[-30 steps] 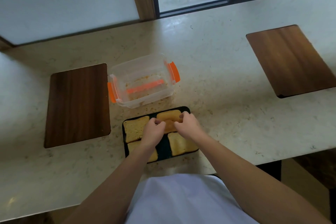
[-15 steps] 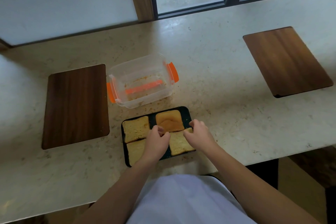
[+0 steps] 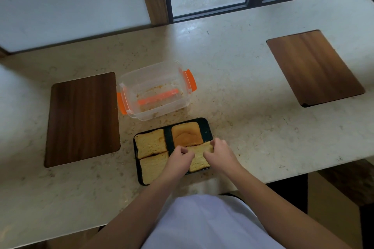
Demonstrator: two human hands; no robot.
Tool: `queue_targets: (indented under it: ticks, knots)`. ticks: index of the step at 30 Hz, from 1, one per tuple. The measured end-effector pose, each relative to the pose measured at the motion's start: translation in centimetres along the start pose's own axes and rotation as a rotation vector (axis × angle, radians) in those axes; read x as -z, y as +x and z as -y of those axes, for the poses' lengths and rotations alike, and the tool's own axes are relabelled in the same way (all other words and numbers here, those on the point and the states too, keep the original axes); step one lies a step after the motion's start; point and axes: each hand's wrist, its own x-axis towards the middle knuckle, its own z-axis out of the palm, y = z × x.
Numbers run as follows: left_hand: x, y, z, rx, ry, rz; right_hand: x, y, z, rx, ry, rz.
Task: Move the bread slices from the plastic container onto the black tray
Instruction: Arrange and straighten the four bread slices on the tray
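Hands first: my left hand [image 3: 179,159] and right hand [image 3: 219,154] both pinch the near-right bread slice [image 3: 199,158] on the black tray [image 3: 208,129], hiding much of it. I see the pale tabletop [image 3: 242,91], two dark wooden boards, left [image 3: 83,117] and right [image 3: 314,67], then the clear plastic container [image 3: 154,92] behind the tray, holding crumbs. Three more slices [image 3: 149,142] lie flat on the tray.
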Motion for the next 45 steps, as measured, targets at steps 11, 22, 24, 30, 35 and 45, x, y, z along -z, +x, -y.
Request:
queue_targets:
  ticks: [11,22,24,30,35,45]
  knots:
    - [1.7,-0.1,1.0,0.023,-0.032,0.007,-1.4,0.3,1.2,0.016,0.026,0.065]
    - [2.6,0.2,1.9,0.015,-0.047,0.007,-1.8,0.7,1.3,0.028,0.046,0.097]
    - [2.8,0.4,1.9,0.014,-0.029,0.027,-1.5,0.9,1.2,0.02,0.071,0.082]
    - [3.9,1.3,1.1,0.005,-0.028,-0.005,-0.9,1.2,1.7,0.026,0.056,0.049]
    - [4.3,1.7,0.1,0.004,-0.092,0.003,-0.6,1.5,2.7,0.035,0.077,0.029]
    - [3.6,1.7,-0.3,-0.006,-0.113,0.037,-0.6,1.5,3.6,0.033,0.024,0.07]
